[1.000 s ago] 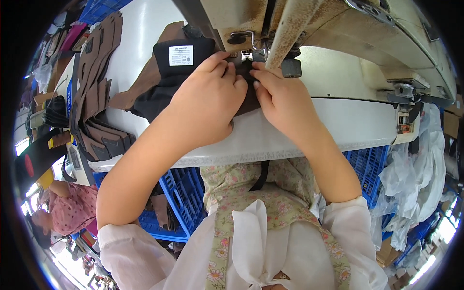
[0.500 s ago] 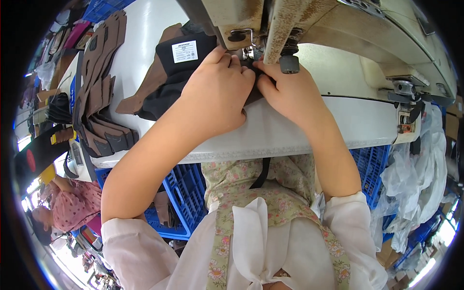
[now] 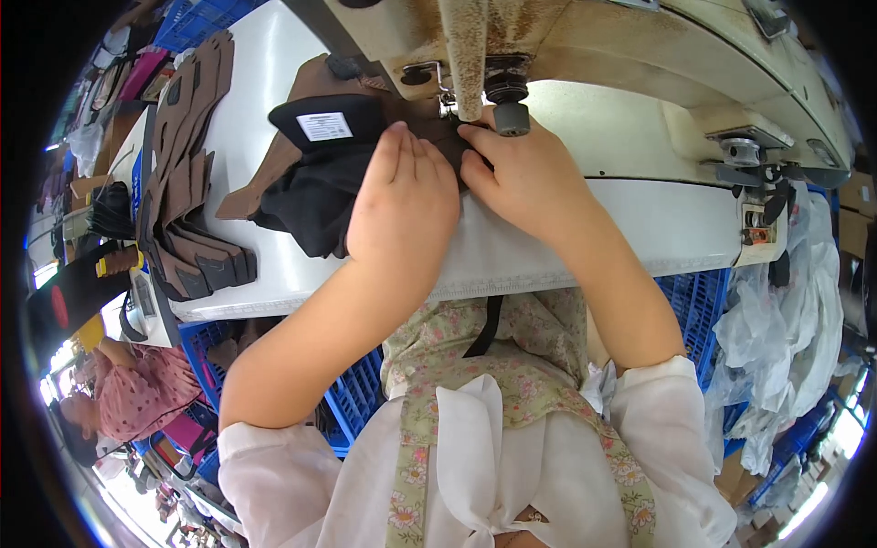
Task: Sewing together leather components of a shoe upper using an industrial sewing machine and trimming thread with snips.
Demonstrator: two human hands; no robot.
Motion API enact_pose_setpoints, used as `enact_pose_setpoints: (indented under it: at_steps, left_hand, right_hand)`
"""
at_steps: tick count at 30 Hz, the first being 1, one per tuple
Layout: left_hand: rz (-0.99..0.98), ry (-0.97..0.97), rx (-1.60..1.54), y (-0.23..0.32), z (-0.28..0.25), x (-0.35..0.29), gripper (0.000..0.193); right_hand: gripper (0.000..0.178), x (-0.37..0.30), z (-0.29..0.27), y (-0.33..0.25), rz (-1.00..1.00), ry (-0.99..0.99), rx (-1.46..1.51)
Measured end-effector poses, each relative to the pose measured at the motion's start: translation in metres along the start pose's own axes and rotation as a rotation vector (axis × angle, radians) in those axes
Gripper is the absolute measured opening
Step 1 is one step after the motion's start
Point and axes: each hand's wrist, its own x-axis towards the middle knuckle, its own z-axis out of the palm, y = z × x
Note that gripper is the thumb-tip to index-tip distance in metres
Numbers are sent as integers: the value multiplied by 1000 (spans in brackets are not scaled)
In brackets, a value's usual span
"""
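Note:
A brown and black fabric piece lies on the sewing machine's white table, its near black part bunched up. On its black flap sits a white printed label. My left hand rests on the fabric left of the presser foot, fingers stretched out side by side, palm down. To the right of the foot, my right hand pinches the brown fabric edge between thumb and forefinger. The machine head partly hides the needle area and those fingertips.
Stacked brown cut pieces lie along the table's left side. The sewing machine arm spans the top right. Blue crates stand below the table, clear plastic bags hang at right. Another person sits at far left.
My left hand has drawn back from the presser foot and its fingers have straightened. The labelled black flap has shifted left and turned. My right hand still pinches the edge.

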Motion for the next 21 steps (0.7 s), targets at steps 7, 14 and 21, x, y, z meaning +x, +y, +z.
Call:
enact_pose_setpoints:
  at_steps: [7, 14, 21]
  left_hand:
    - [113, -25, -221, -17, 2, 3, 33]
    - [136, -4, -250, -18, 5, 4, 33]
    - [99, -2, -238, -16, 6, 3, 39]
  right_hand:
    - [20, 1, -2, 2, -39, -46, -31]
    - [17, 1, -4, 3, -41, -62, -27]
    - [23, 4, -6, 1, -88, -74, -35]
